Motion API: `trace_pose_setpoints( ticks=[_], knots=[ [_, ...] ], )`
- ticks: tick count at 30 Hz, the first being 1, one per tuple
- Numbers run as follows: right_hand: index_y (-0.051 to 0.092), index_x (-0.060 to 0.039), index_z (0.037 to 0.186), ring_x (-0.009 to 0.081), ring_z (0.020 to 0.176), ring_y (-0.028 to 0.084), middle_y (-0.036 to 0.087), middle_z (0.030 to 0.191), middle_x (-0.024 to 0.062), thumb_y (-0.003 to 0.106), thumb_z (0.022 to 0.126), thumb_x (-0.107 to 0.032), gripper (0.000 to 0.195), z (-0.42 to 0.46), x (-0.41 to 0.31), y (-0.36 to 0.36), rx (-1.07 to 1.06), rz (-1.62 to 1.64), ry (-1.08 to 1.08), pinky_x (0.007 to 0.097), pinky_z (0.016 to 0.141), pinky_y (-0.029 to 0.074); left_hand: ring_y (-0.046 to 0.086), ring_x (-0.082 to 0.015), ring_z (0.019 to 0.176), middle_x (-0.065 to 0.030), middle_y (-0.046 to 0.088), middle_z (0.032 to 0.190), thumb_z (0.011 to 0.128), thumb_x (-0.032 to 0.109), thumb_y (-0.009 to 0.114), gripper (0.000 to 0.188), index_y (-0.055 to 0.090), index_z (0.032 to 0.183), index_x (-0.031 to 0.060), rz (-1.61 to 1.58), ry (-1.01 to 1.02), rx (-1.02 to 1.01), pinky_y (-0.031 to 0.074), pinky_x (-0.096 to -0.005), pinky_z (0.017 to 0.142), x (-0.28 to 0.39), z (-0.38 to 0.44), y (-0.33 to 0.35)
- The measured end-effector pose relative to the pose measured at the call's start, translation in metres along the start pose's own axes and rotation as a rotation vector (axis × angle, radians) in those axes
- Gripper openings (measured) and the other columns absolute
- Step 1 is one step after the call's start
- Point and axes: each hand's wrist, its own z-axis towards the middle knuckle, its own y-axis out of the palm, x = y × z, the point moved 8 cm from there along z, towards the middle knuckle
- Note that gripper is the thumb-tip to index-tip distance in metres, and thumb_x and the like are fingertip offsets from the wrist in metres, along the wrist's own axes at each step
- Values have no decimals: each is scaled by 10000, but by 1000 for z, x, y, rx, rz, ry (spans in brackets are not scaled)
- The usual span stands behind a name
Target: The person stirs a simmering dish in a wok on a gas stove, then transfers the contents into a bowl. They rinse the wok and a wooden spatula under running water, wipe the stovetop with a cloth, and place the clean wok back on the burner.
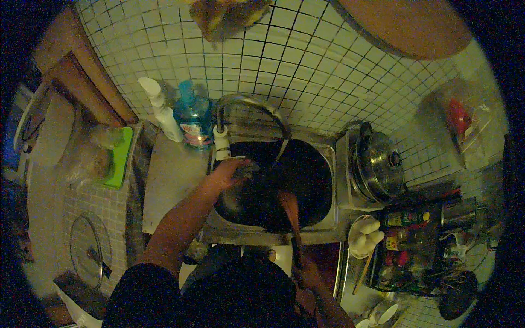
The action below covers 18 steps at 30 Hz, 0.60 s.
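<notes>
A large dark pan, apparently a wok (311, 176), fills most of the steel sink (332, 223). From the curved faucet (283, 123), a thin stream of water falls into it. My left hand (238, 170) is over the pan's left side, fingers bent downward; a small greyish patch shows by the fingertips, too blurred to name. Below the sink's front edge, my right hand (305, 274) is closed around a dark handle (296, 250). A reddish-brown wooden spatula (289, 205) lines up with this handle and reaches over the pan; where the two meet is unclear.
Left of the sink stand a blue bottle (195, 119) and a white bottle (162, 108). Further left are a green cutting board (121, 158) and a glass lid (88, 250). A lidded pot (379, 164), a bowl of eggs (365, 235) and a rack of jars (410, 246) stand right.
</notes>
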Motion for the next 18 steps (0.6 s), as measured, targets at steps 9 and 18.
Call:
trace_pose_setpoints(
  ticks=[9,18],
  knots=[
    [540,-43,1151,272,803,597,622,903,155,672,719,-398,576,-52,0,-65,325,-347,48,373,685,480,587,-249,789,-103,595,942,855,221,550,212,537,1007,73,-506,-273,188,500,-430,625,-28,24,11],
    [467,-64,1257,376,616,574,607,736,175,619,716,-188,576,-85,65,-100,718,-721,-20,447,548,450,478,-237,587,-60,507,639,852,422,536,379,552,817,44,112,-318,409,420,-396,550,-103,-13,-6]
  ],
)
